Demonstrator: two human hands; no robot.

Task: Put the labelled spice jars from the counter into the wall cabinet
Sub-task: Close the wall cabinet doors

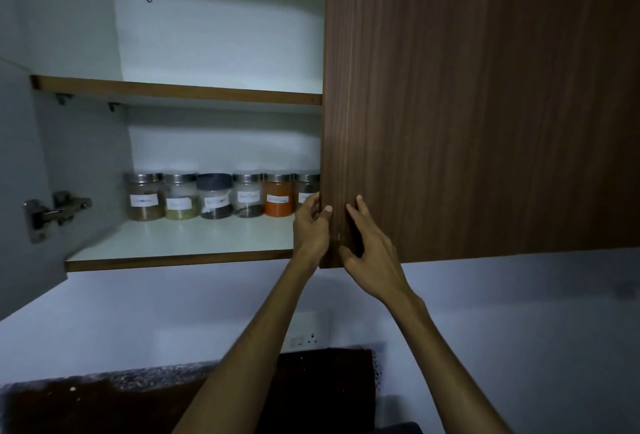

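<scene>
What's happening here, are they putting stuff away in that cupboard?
A person is at an open wall cabinet. Six labelled spice jars stand in a row at the back of the lower shelf; the upper shelf shows nothing from this angle. Both hands are on the brown wooden door: the left hand grips its edge with the thumb on the front, and the right hand lies on its face with fingers spread. Neither hand holds a jar.
</scene>
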